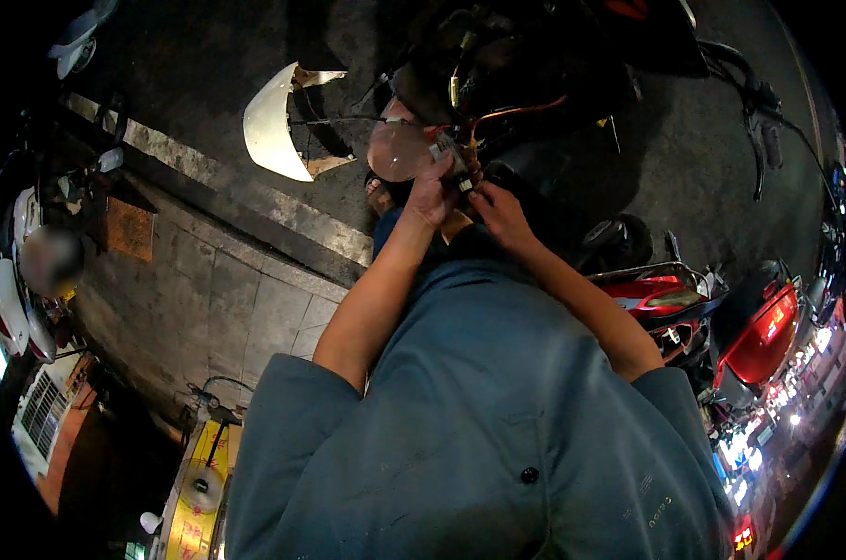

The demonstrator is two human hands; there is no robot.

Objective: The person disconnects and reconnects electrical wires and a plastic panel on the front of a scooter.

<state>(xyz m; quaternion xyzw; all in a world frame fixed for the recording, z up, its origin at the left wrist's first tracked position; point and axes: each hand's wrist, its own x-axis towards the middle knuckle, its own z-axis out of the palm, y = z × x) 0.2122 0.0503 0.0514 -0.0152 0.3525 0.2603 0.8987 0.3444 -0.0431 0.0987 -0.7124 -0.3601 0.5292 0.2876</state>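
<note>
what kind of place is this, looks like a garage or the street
Likely a roadside scooter repair spot at night: a stripped scooter on dark pavement, a loose white body panel by the curb, and red scooters parked close by.

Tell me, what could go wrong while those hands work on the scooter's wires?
The left hand and right hand crowd one small connector, so a loose wire might get tugged or pinched. The white panel lies on the road and could be stepped on. The light is dim, so small parts could get lost.
</note>
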